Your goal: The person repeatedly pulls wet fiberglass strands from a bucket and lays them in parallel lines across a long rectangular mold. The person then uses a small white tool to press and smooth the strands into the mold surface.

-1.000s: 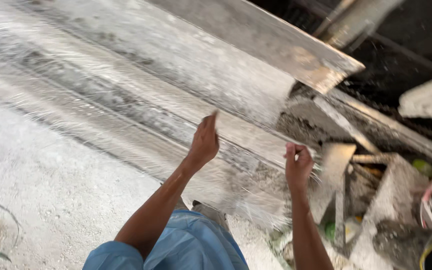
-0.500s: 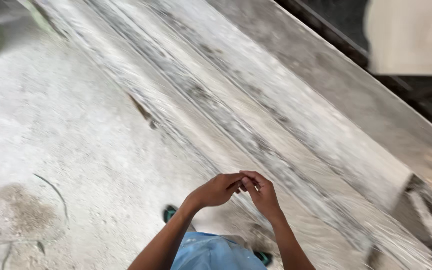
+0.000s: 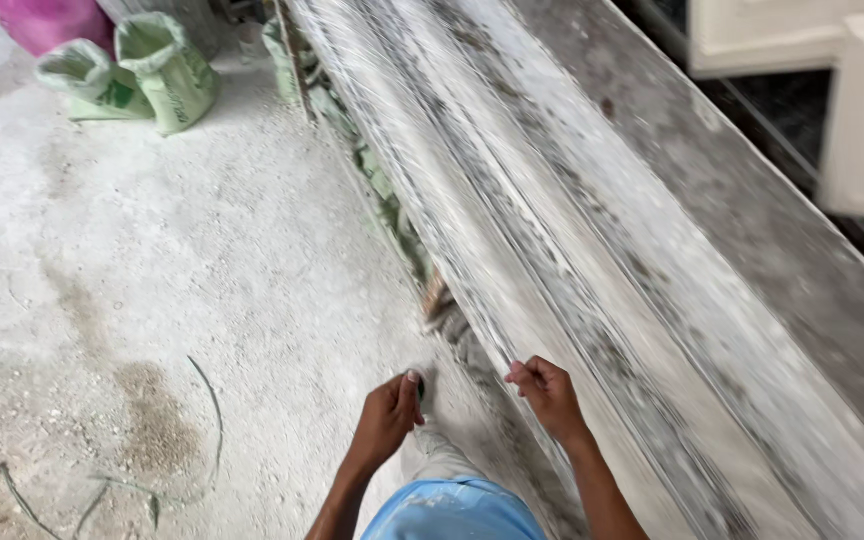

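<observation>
Dusty concrete floor (image 3: 152,300), white with plaster powder, stained and littered with thin curved strands near my feet. Item, nearest: my left hand (image 3: 389,412), fingers curled narrow around something small and dark at the fingertips; I cannot tell what it is. Item: my right hand (image 3: 547,392), closed in a loose fist, pinching the near edge of the long grey moulded plaster strip (image 3: 572,230), which runs from beside my knees away up the frame on a long table (image 3: 772,230). Risk, as I judge it: the strip looks thin and brittle, so a pull or twist at this one edge could crack it; loose powder underfoot could cause a slip against it. Item, beyond: debris wedged along the strip's base. Item, farthest: two green sacks (image 3: 142,75) and a pink bag (image 3: 47,20), well apart from both hands.
</observation>
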